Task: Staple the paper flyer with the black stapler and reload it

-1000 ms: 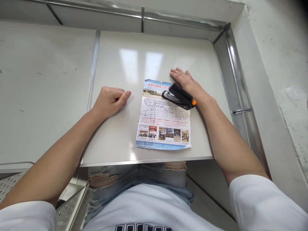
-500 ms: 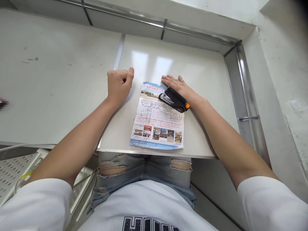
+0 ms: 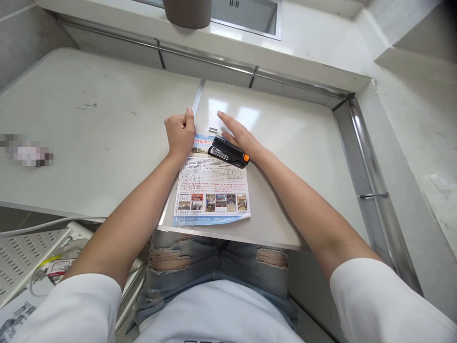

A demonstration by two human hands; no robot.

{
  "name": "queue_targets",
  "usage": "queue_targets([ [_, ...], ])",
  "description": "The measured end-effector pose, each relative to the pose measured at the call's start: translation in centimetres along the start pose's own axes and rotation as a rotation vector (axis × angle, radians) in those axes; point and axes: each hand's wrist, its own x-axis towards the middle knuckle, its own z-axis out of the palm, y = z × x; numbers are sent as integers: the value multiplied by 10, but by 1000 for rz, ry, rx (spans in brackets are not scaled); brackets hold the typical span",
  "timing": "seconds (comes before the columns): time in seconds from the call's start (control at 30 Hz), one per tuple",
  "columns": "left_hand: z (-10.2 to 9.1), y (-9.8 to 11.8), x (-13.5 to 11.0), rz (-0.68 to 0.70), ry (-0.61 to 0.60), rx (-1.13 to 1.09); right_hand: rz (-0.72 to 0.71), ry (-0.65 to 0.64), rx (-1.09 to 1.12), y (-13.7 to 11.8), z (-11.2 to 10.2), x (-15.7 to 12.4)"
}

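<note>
A printed colour leaflet [image 3: 212, 190] lies on the white table [image 3: 293, 143] near its front edge. A black stapler [image 3: 228, 152] with an orange end rests across the leaflet's top. My left hand [image 3: 181, 134] is curled into a fist at the leaflet's top left corner, beside the metal seam between table panels. My right hand [image 3: 237, 136] lies flat with fingers stretched out just behind the stapler, its fingertips close to a small strip of staples [image 3: 213, 129] on the table.
A metal rail [image 3: 371, 166] runs along the table's right side. A wider white tabletop [image 3: 89, 128] joins on the left. A dark round container [image 3: 188, 12] stands on the back ledge. A perforated tray [image 3: 21, 259] with cables sits low at the left.
Both hands have shifted left and farther back; the right hand's fingers have come close to the staple strip. The view has tilted up, showing the back ledge.
</note>
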Motion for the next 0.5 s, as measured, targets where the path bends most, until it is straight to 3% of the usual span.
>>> queue_targets([
  [0.1,1,3,-1,8,-12,2,68,155,193,-6,-8,-19],
  [0.23,1,5,1,0,-4,-5,-21,-24,384,-23,-11,-48],
  [0.37,3,6,1,-1,11,-2,22,-7,262,-38,1,-60],
  [0.5,9,4,-2,-6,6,-5,67,2,156,-38,3,-64],
])
